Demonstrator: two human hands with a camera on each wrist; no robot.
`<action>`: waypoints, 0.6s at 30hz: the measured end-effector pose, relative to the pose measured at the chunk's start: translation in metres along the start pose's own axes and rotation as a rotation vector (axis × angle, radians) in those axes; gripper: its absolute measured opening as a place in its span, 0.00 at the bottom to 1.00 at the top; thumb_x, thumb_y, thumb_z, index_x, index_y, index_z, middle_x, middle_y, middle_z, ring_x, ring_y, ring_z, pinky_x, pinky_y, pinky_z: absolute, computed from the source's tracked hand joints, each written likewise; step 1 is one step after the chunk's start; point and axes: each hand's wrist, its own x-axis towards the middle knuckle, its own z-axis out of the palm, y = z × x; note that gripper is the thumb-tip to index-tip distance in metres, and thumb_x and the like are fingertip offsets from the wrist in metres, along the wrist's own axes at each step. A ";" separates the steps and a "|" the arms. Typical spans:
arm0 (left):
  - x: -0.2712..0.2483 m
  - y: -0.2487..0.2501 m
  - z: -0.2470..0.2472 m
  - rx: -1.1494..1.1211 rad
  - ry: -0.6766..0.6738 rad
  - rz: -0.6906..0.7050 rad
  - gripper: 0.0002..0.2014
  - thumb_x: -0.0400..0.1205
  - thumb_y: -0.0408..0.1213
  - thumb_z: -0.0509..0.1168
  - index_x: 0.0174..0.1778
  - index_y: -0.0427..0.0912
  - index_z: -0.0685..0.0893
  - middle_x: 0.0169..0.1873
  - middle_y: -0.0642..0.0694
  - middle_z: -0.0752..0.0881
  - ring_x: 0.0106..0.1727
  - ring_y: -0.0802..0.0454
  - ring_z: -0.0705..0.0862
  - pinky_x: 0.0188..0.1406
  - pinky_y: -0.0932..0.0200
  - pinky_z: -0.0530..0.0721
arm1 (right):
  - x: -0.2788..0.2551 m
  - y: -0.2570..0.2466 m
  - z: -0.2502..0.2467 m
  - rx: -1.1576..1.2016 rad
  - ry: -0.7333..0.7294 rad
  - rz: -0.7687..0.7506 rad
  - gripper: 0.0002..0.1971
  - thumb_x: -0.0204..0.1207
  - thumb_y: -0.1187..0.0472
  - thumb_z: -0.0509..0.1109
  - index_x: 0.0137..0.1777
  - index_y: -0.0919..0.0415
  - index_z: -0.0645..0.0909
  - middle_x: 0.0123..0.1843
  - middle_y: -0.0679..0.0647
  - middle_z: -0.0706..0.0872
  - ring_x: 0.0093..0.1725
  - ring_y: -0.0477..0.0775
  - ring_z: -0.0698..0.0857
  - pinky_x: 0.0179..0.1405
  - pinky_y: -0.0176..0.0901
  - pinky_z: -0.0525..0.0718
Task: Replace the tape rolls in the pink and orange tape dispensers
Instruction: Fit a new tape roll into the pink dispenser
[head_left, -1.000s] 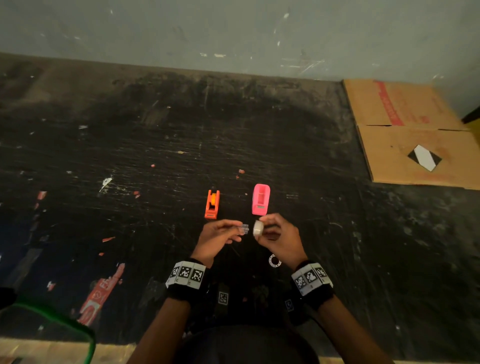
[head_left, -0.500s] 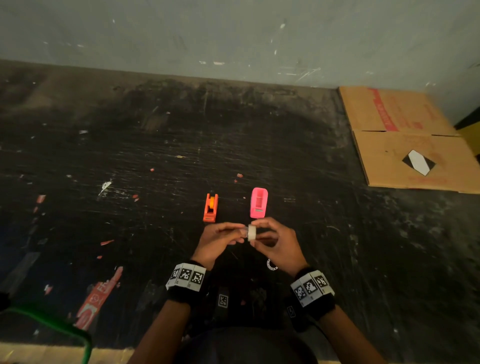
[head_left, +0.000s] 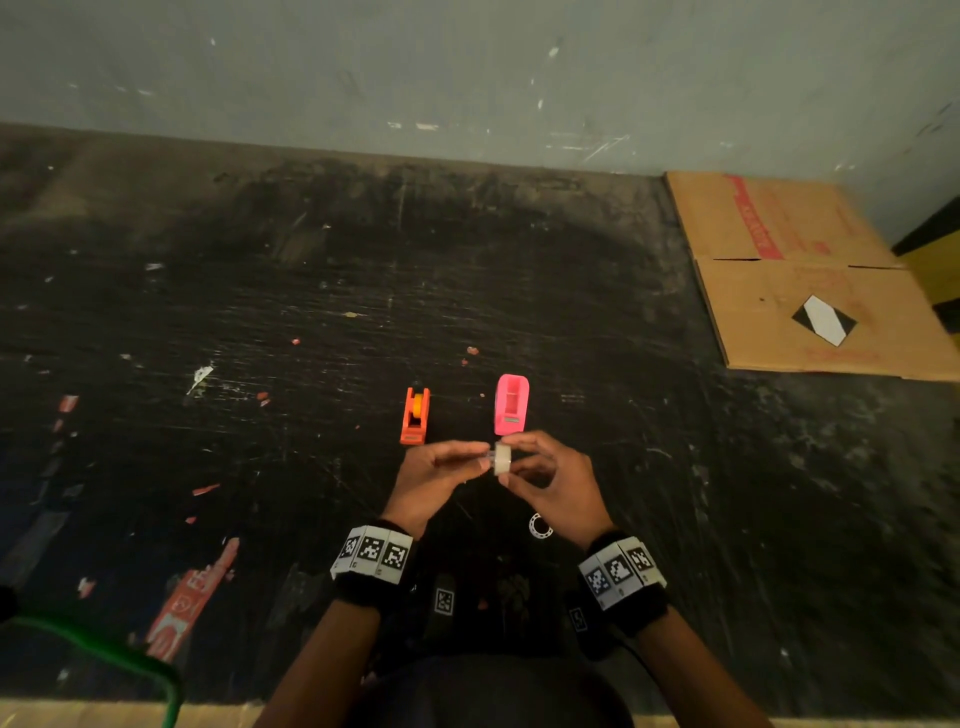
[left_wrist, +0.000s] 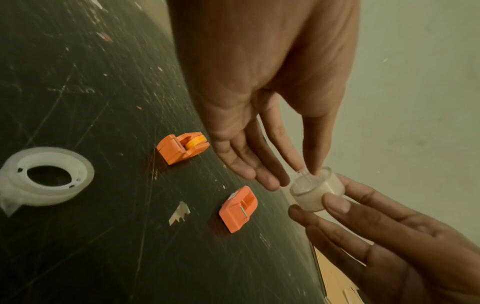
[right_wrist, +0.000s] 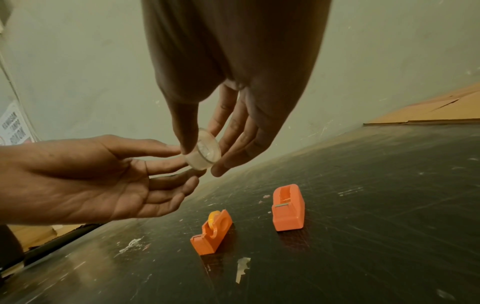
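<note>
My right hand (head_left: 522, 457) pinches a whitish tape roll (head_left: 503, 458) by its rim, thumb above and fingers below (right_wrist: 203, 152). My left hand (head_left: 475, 458) pinches a small clear spindle (left_wrist: 302, 172) between thumb and forefinger, its end set into the roll's centre hole. Both hands hover just above the dark table, near the front of the dispensers. The pink dispenser (head_left: 511, 405) stands beyond the hands with an empty cradle. To its left stands the orange dispenser (head_left: 414, 417), with an orange-yellow roll in it (right_wrist: 213, 218).
An empty white tape core ring (head_left: 540, 526) lies on the black scratched table (head_left: 260, 415) under my right wrist. A torn tape scrap (right_wrist: 242, 267) lies in front of the dispensers. Flat cardboard (head_left: 810, 291) covers the far right corner; a wall stands behind.
My hands have closed the gap between them. The clear spindle in my left hand went from beside the roll into its centre hole. The dispensers have not moved.
</note>
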 end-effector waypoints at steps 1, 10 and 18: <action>0.000 0.000 0.000 0.010 0.001 0.011 0.14 0.77 0.26 0.74 0.59 0.36 0.91 0.53 0.47 0.93 0.56 0.57 0.91 0.53 0.68 0.86 | 0.000 0.000 -0.001 0.006 -0.002 0.004 0.23 0.70 0.72 0.82 0.64 0.56 0.86 0.56 0.46 0.93 0.51 0.40 0.93 0.57 0.32 0.87; 0.001 -0.004 -0.001 0.040 0.009 0.068 0.15 0.74 0.23 0.76 0.57 0.33 0.91 0.50 0.45 0.93 0.48 0.64 0.92 0.47 0.73 0.85 | -0.002 0.001 -0.004 0.028 -0.026 -0.025 0.24 0.71 0.73 0.81 0.67 0.55 0.87 0.63 0.49 0.89 0.55 0.42 0.93 0.64 0.43 0.89; 0.004 -0.005 0.009 0.051 0.059 0.204 0.10 0.73 0.25 0.78 0.50 0.31 0.93 0.45 0.40 0.93 0.47 0.55 0.92 0.49 0.65 0.88 | -0.001 0.008 -0.004 0.259 -0.005 -0.004 0.26 0.73 0.78 0.77 0.63 0.49 0.88 0.58 0.47 0.94 0.59 0.46 0.92 0.62 0.40 0.88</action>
